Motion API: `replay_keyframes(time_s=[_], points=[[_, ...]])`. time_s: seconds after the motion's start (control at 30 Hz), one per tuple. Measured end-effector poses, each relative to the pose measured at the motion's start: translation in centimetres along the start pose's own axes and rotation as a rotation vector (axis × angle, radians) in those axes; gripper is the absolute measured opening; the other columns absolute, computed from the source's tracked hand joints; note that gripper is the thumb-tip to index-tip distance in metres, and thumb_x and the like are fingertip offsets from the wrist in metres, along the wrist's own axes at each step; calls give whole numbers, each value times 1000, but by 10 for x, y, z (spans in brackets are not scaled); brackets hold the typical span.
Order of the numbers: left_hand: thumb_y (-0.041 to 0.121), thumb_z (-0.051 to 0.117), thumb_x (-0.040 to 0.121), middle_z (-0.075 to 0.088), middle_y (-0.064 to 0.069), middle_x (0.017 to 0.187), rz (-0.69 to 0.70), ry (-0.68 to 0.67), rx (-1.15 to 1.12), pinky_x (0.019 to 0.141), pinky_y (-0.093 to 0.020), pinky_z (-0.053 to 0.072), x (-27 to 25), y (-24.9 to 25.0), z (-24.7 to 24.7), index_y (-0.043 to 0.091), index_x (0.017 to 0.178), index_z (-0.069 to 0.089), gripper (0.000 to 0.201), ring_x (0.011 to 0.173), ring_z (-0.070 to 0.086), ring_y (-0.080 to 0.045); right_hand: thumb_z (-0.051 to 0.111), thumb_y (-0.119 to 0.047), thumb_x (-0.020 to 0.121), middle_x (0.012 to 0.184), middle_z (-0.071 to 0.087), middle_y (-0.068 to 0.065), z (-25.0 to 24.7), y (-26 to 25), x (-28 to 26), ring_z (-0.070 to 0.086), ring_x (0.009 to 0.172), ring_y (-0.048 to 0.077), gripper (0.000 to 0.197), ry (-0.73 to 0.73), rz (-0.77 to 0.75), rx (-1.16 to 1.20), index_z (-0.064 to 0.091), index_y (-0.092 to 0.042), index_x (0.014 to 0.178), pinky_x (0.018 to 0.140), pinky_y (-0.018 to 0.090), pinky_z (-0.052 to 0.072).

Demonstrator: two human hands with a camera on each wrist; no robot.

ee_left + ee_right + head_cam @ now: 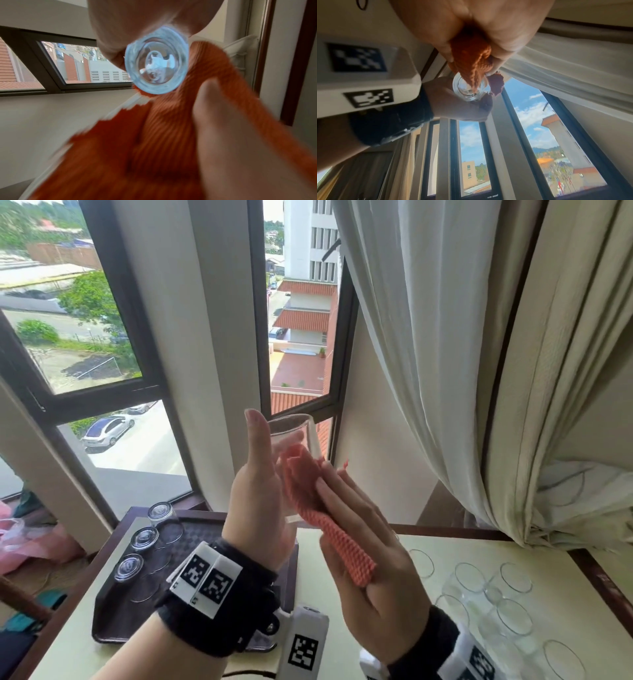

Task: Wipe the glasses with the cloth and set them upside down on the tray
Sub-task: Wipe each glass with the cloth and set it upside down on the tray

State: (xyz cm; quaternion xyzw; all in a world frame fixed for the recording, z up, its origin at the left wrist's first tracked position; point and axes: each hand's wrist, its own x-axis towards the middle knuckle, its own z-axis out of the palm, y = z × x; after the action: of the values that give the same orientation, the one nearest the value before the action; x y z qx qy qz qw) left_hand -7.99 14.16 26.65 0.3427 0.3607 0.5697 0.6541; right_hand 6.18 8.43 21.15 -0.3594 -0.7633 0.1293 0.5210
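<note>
A clear glass (297, 430) is held up in front of the window, gripped by my left hand (262, 491) with the thumb pointing up. My right hand (346, 508) pinches a folded pink-orange cloth (308, 494) and presses it against the glass's side. The left wrist view shows the glass's thick base (157, 60) with the cloth (154, 135) beside it. In the right wrist view the cloth (471, 56) hangs from my fingers over the glass (467, 92). Three glasses (144, 539) stand upside down on the dark tray (205, 532) at the lower left.
Several upright clear glasses (496, 594) stand on the cream table (479, 549) at the right. A pale curtain (445, 337) hangs close on the right. The window frame (342, 354) is straight ahead. Pink plastic (34, 542) lies left of the table.
</note>
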Motion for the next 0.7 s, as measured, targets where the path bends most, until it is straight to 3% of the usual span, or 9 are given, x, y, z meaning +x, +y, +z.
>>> replay_keyframes(time_s=[0.1,0.2,0.23,0.3,0.37,0.47,0.53,0.63,0.7], points=[[80,28,97,81,-11,109,-5,38,17,72,-35,66,7,0,-2,12,131,69,86,98,80,-28,52,-20,106,162,45,-3,-1,8,-1,45,148,30,49,33,90,71,47,-9,153,118,53,42],[85,31,92,80,-13,111,-55,-14,-28,103,-47,55,3,0,7,7,137,67,97,108,77,-30,50,-30,107,146,60,-5,-4,8,21,67,109,37,49,96,215,160,48,-20,155,101,47,53],[90,35,86,78,-13,113,-68,-39,-41,112,-52,48,0,-1,11,8,136,67,101,115,74,-30,49,-31,107,140,62,-4,-7,6,29,65,106,24,49,116,227,168,48,-21,155,99,43,52],[94,45,79,74,-17,120,-89,-89,-42,117,-58,41,-2,-3,16,17,134,70,98,125,68,-30,48,-28,108,147,59,3,-12,1,43,54,129,14,48,136,172,130,49,-15,153,108,42,49],[92,51,81,72,-12,130,-80,-106,-35,114,-53,48,-1,-4,18,26,128,74,84,129,66,-26,49,-21,107,158,49,6,-11,-6,47,45,147,21,47,115,80,86,49,-6,151,116,50,45],[78,56,86,75,1,126,-72,-74,-128,85,-34,63,4,-2,14,24,126,68,68,106,76,-12,56,-9,102,161,44,9,-5,-10,30,35,154,29,46,59,-13,54,51,0,147,121,53,38],[80,56,82,80,-7,115,-74,-28,-145,85,-42,61,1,1,10,19,132,67,79,99,79,-20,57,-8,102,162,44,7,-1,-7,10,37,152,31,45,49,-20,57,52,-1,146,120,54,38],[88,56,77,78,-20,114,-41,31,-62,104,-62,52,2,0,3,26,135,64,86,111,75,-40,53,-21,106,157,51,0,1,3,1,62,120,50,46,68,96,116,52,-14,151,102,64,52],[93,57,75,67,-31,127,-35,26,-57,112,-71,44,2,-4,3,26,134,63,89,118,67,-49,50,-37,106,133,66,-9,0,8,9,70,96,34,47,97,247,177,50,-29,152,94,44,55]])
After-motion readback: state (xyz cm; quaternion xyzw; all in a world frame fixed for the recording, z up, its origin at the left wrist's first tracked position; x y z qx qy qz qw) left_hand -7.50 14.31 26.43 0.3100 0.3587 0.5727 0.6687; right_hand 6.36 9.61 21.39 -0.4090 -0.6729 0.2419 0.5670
